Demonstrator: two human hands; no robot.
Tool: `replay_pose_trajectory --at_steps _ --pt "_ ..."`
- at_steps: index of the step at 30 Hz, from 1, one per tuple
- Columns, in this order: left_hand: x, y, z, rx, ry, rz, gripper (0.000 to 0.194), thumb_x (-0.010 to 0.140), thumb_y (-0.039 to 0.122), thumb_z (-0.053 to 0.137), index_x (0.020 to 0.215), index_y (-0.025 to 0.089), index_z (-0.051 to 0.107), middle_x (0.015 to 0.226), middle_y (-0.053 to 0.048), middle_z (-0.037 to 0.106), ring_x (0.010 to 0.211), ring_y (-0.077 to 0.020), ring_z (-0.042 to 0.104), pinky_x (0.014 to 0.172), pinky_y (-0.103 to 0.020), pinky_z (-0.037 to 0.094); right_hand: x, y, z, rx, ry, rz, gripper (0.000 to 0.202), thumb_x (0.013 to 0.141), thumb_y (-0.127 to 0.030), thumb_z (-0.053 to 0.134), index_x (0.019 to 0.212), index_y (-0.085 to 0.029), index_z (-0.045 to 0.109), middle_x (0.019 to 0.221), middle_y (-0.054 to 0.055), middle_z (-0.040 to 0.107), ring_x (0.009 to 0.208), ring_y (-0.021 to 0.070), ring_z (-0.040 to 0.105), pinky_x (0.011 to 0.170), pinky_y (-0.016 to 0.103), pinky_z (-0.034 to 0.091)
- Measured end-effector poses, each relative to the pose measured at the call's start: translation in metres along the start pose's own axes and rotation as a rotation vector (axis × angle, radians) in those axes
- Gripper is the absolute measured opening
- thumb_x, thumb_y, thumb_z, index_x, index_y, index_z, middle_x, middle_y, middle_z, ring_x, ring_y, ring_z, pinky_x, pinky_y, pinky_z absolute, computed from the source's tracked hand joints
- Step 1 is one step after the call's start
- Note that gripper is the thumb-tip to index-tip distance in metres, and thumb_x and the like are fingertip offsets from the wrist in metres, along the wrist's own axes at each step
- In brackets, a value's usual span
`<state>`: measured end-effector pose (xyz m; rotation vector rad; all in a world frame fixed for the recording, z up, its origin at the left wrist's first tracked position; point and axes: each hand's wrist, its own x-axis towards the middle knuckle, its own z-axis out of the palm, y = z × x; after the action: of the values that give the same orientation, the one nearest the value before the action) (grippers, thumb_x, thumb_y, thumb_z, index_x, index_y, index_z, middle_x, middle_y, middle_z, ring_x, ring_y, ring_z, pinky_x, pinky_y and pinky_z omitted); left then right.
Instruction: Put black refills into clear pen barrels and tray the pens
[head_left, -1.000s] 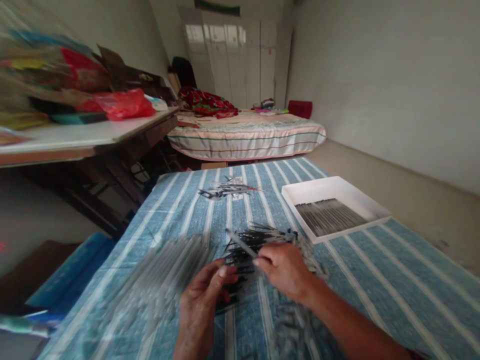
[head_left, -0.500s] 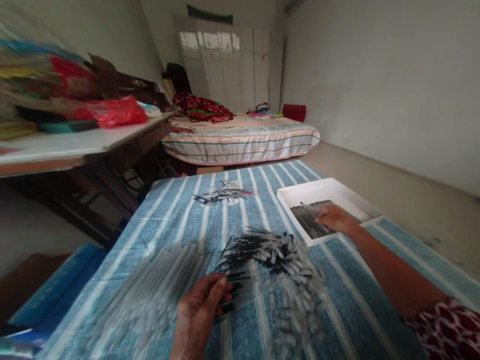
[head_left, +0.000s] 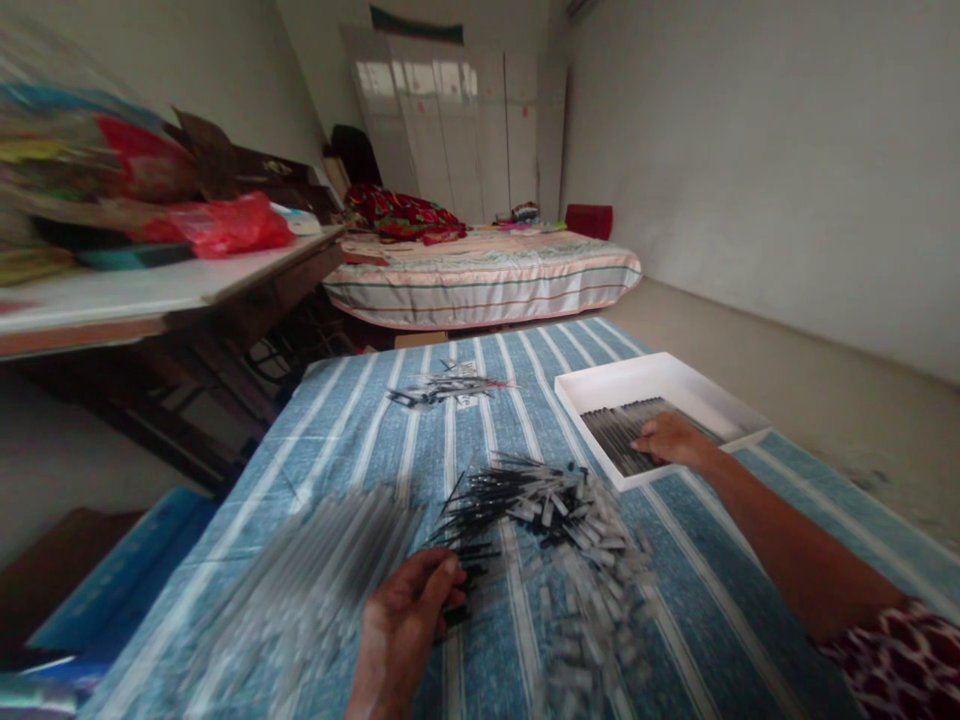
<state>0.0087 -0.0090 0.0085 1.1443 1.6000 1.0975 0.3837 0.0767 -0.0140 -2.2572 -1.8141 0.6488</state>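
My right hand [head_left: 670,440] reaches into a white open box [head_left: 720,408], its fingers pressed together on a row of thin grey pens [head_left: 615,432]. What those fingers pinch is too small to make out. My left hand [head_left: 424,590] is closed near the front, beside some short black pieces [head_left: 476,555]; anything in its fingers is hidden. Left of it lie many clear tubes [head_left: 322,560] side by side. To its right are a heap of thin black refills [head_left: 487,500] and a pile of small clear caps [head_left: 600,600].
On the blue striped cloth [head_left: 352,400], a small pile of thin pieces [head_left: 442,388] lies toward the back. A white side table [head_left: 202,275] with a red bag [head_left: 240,225] stands left. Behind is a bed [head_left: 487,285].
The slim piece that slanted above the row near my right fingers now lies down among the others. My right hand has barely moved, and my left hand remains almost in place.
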Motion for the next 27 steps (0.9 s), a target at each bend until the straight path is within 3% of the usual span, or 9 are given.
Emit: replay_pose_trajectory --at_steps 12,16,20,23,27 --pt "0.001 -0.006 0.001 0.021 -0.045 -0.010 0.030 0.060 0.043 0.066 0.073 0.016 0.066 0.061 -0.004 0.067 0.051 -0.0170 0.059 0.040 -0.022 0.038 0.001 0.001 -0.003 -0.053 -0.035 -0.061 0.024 0.074 -0.028 0.059 0.054 -0.015 0.063 0.049 0.002 0.061 0.049 0.0130 0.055 0.050 0.023 0.036" --pt "0.003 -0.007 -0.002 0.006 -0.003 0.004 0.028 0.061 0.041 0.066 0.073 0.016 0.066 0.060 -0.004 0.067 0.050 -0.0166 0.059 0.038 -0.021 0.038 0.000 0.004 -0.002 -0.090 -0.048 -0.083 0.028 0.077 -0.028 0.057 0.053 -0.015 0.062 0.050 0.003 0.061 0.051 0.0130 0.055 0.051 0.023 0.036" --pt "0.012 -0.013 -0.016 0.015 0.078 0.062 0.026 0.064 0.038 0.065 0.076 0.015 0.065 0.060 -0.003 0.067 0.052 -0.0169 0.060 0.039 -0.021 0.038 -0.004 0.002 -0.006 -0.161 -0.003 -0.083 0.032 0.081 -0.029 0.053 0.055 -0.012 0.064 0.058 0.010 0.063 0.056 0.0156 0.055 0.055 0.028 0.034" --pt "0.019 -0.019 -0.030 0.145 0.105 0.134 0.027 0.068 0.038 0.062 0.082 0.016 0.066 0.063 -0.003 0.068 0.056 -0.0187 0.063 0.045 -0.023 0.043 -0.014 -0.011 -0.008 -0.202 0.099 -0.072 0.034 0.083 -0.035 0.050 0.069 -0.009 0.068 0.075 0.017 0.066 0.065 0.0192 0.057 0.057 0.031 0.032" --pt "0.024 -0.025 -0.038 0.488 0.173 0.309 0.022 0.074 0.031 0.054 0.083 0.015 0.067 0.074 -0.004 0.071 0.069 -0.0193 0.066 0.065 -0.027 0.049 -0.045 -0.051 0.004 -0.079 0.249 -0.188 0.035 0.083 -0.042 0.046 0.070 -0.017 0.067 0.066 0.007 0.065 0.061 0.0177 0.055 0.056 0.028 0.033"
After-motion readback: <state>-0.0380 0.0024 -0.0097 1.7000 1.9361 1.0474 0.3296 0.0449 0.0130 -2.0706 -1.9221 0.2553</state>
